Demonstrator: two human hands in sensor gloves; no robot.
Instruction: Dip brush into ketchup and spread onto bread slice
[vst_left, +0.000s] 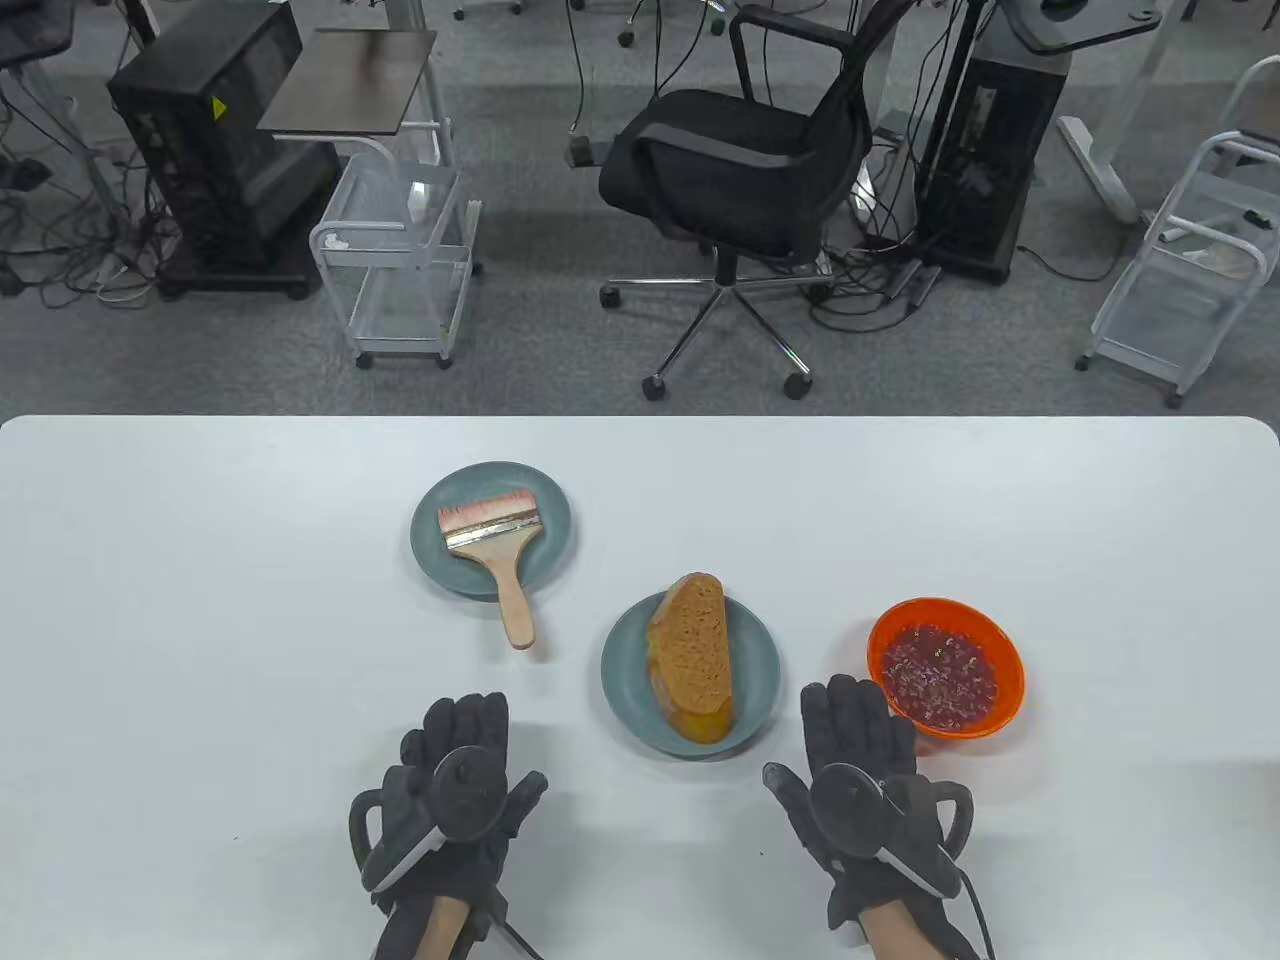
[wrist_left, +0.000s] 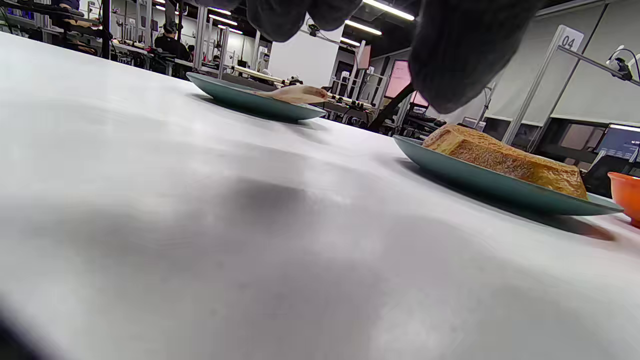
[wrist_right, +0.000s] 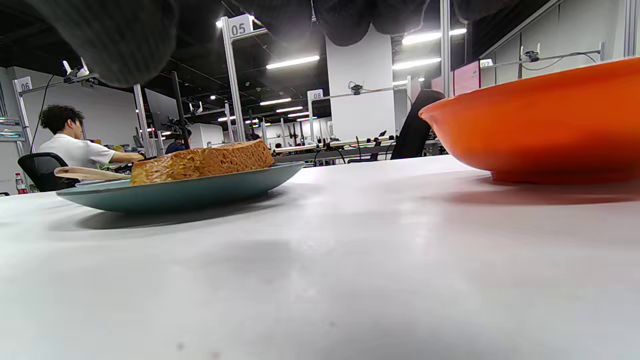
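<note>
Table view is showing both gloved hands lying palm-down near the bottom of the frame, fingers extended and holding nothing: the left hand (vst_left: 450, 790) is sitting at lower left of centre, the right hand (vst_left: 865, 785) at lower right, its fingertips just beside the orange bowl (vst_left: 1008, 690) of ketchup (vst_left: 938, 675). The brush (vst_left: 492, 550) is resting on a teal plate (vst_left: 432, 560) in the upper middle of the white table (vst_left: 200, 600) — its wooden handle is overhanging the plate's near rim. The bread slice (vst_left: 692, 655) is lying on a second teal plate (vst_left: 760, 680) at centre, between the two hands and well apart from the brush. Left wrist view is looking low across the table; the dark fingers (wrist_left: 450, 55) at the top edge are seemingly hovering just above the surface — contact is unclear.
</note>
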